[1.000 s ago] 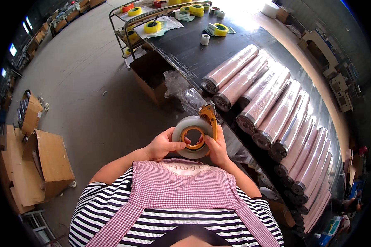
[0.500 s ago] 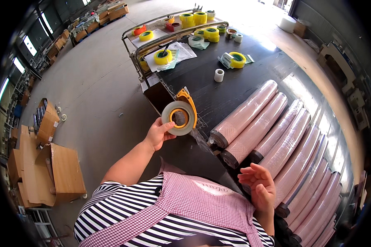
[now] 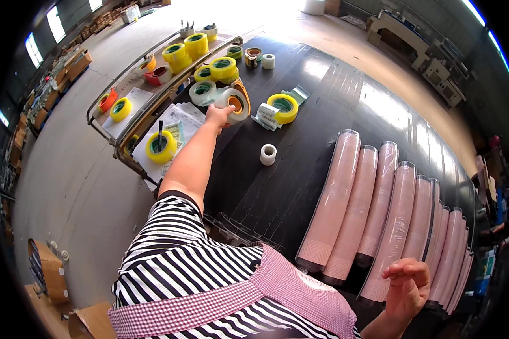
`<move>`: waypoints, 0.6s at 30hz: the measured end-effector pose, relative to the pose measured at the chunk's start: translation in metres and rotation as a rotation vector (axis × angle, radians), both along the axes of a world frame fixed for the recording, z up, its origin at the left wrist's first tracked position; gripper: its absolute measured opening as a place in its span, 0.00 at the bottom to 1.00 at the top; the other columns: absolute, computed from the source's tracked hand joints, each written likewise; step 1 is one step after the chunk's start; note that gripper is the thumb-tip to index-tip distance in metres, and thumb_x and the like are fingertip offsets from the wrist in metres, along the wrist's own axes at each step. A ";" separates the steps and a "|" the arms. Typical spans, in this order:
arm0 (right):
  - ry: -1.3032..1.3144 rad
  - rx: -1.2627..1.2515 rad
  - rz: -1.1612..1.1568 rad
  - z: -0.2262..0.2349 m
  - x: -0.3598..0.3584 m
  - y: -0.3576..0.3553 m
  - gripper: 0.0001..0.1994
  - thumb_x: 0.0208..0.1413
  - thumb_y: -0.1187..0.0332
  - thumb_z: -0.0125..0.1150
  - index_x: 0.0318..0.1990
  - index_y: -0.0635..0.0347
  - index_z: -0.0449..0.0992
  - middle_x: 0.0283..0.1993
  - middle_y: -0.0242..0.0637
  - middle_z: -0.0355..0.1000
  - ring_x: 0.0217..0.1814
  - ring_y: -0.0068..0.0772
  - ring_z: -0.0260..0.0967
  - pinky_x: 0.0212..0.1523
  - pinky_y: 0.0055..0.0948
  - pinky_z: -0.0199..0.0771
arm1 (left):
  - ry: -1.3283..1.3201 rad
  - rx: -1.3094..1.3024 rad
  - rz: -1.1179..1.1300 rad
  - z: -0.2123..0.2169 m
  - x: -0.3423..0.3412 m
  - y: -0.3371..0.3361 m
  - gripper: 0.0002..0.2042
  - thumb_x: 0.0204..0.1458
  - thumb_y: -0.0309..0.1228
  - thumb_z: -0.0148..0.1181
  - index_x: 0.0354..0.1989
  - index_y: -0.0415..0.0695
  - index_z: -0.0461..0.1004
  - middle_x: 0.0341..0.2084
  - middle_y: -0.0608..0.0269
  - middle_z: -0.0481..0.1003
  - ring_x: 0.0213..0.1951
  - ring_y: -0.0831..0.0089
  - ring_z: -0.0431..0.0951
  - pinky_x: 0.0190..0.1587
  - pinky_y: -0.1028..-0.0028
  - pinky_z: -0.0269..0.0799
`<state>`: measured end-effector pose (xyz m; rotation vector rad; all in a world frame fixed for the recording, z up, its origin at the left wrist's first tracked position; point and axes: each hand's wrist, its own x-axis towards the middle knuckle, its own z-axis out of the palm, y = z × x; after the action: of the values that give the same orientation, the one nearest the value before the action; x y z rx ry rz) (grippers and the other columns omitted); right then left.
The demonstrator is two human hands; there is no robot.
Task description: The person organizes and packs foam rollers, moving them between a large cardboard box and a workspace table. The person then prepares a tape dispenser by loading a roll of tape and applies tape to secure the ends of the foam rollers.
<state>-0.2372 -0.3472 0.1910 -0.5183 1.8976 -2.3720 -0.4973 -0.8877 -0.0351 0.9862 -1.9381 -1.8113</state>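
Note:
My left hand reaches far across the black table, closed on an orange-framed tape dispenser that carries a wide roll of clear tape. Right behind it lies another clear tape roll, and stacked yellow tape rolls are just beyond. Near the lower right, my right hand hovers with loosely bent fingers and nothing in it. Beneath and beside that hand, several pink rolls wrapped in clear film lie side by side on the table.
A small white roll and a yellow tape roll with labels sit mid-table. Along the left edge, a metal rail borders papers and a yellow roll with a black pen. Cardboard boxes stand on the floor at left.
My left arm has stretched forward, carrying the tape dispenser from the table's near-left edge to the tape rolls at the back. My view has turned; my right hand stays raised by the pink rolls.

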 end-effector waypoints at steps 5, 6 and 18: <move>0.093 -0.005 0.044 0.068 -0.041 -0.115 0.05 0.56 0.68 0.66 0.35 0.56 0.76 0.38 0.41 0.75 0.42 0.39 0.72 0.41 0.30 0.77 | 0.007 0.103 0.092 -0.032 -0.086 -0.051 0.37 0.47 0.35 0.72 0.61 0.48 0.52 0.50 0.52 0.69 0.43 0.57 0.76 0.31 0.61 0.77; 0.076 -0.005 0.070 0.080 -0.047 -0.132 0.06 0.55 0.68 0.67 0.35 0.55 0.75 0.37 0.39 0.75 0.43 0.38 0.72 0.40 0.29 0.77 | 0.019 0.115 0.149 -0.041 -0.096 -0.059 0.37 0.48 0.36 0.71 0.61 0.48 0.51 0.51 0.52 0.69 0.44 0.57 0.76 0.31 0.60 0.78; 0.202 -0.078 0.303 0.126 -0.035 -0.171 0.05 0.55 0.69 0.67 0.34 0.55 0.75 0.37 0.39 0.75 0.41 0.38 0.72 0.39 0.29 0.76 | 0.170 0.317 0.041 -0.107 -0.205 -0.119 0.23 0.56 0.26 0.60 0.59 0.36 0.63 0.50 0.56 0.71 0.45 0.61 0.77 0.47 0.70 0.76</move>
<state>-0.2725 -0.5177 0.3165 -1.0073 1.6563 -2.2733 -0.7025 -1.0071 -0.1424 0.9195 -1.5521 -2.1457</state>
